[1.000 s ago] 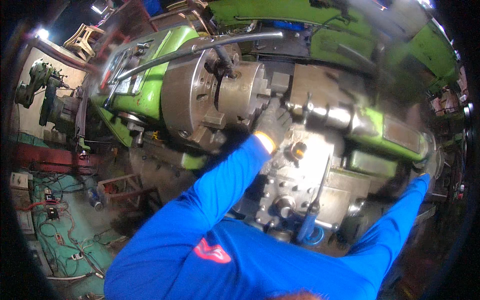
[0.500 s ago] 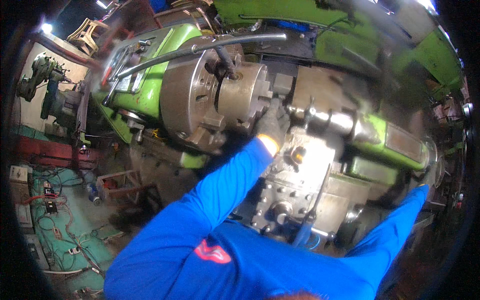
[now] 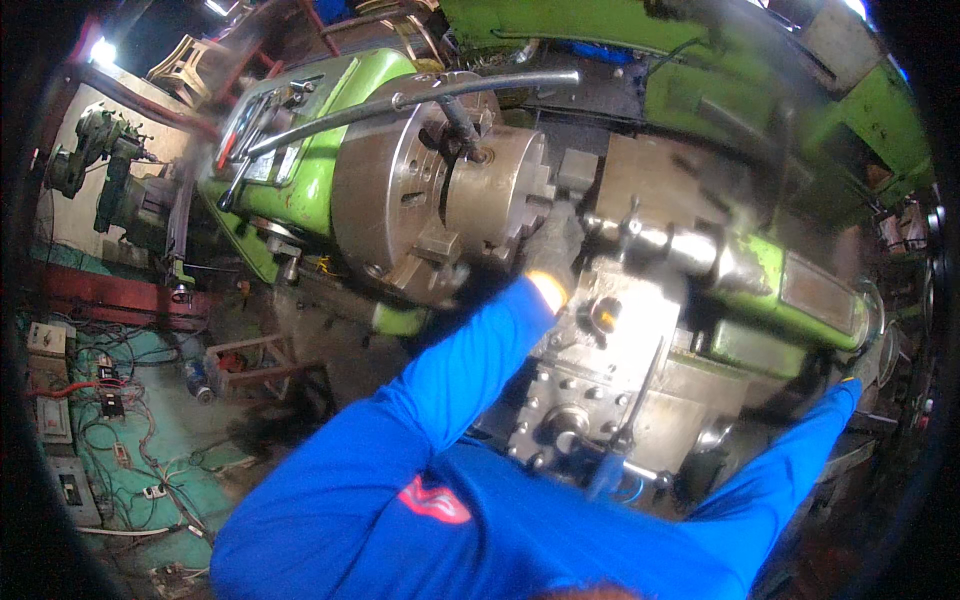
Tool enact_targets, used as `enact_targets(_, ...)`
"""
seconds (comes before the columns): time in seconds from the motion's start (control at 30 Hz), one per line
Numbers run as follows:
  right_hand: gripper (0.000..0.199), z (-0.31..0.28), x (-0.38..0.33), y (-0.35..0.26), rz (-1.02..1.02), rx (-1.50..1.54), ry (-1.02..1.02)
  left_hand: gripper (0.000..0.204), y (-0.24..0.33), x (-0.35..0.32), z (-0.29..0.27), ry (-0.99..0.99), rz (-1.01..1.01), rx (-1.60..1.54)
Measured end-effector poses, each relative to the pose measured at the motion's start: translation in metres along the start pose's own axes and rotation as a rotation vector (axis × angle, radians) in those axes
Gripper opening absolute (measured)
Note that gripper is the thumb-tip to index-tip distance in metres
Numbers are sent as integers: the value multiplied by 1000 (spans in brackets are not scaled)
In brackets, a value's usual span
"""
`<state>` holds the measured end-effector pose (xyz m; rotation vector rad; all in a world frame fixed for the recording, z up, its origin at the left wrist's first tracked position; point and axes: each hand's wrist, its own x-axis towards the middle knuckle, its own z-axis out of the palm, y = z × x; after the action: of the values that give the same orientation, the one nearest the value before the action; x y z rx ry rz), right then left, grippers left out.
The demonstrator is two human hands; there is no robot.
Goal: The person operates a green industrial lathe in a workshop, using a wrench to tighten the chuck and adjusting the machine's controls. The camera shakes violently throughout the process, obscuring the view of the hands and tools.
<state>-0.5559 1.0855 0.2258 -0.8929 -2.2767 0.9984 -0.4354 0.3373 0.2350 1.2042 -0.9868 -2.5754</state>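
Note:
My left hand point(image 3: 555, 245), in a dark grey glove, reaches between the toothed end of a steel cylinder point(image 3: 490, 190) and the tailstock quill point(image 3: 625, 235) of a green lathe. Its fingers look drawn together at the cylinder's end; what they hold is too blurred and hidden to name. The cylinder sits in the large chuck point(image 3: 375, 190). A long bar handle point(image 3: 420, 95) slants across above the chuck, joined to a chuck key point(image 3: 460, 130) standing in the cylinder. At the far right, my gloved right hand point(image 3: 868, 362) is closed at the tailstock handwheel point(image 3: 876, 318), its fingers barely visible.
A square steel block point(image 3: 579, 171) lies behind my left hand. The tool post point(image 3: 603, 318) and bolted apron point(image 3: 545, 410) stand close before my body. The green headstock point(image 3: 320, 165) carries levers. Cables point(image 3: 120, 430) and a rusty frame point(image 3: 255, 362) lie on the floor at left.
The whole view has shifted slightly, so the machine sits a little further right. My left hand stays at the cylinder's end and my right hand stays at the handwheel.

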Motion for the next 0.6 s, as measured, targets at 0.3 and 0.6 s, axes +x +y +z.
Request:
enact_targets(0.3,67,8,5,-9,-6,14,-23,30,26,-50,2,-220,-180,143)
enact_targets(0.6,68,13,-3,-14,-18,17,-46,35,212,-152,38,-161,1800,1667)
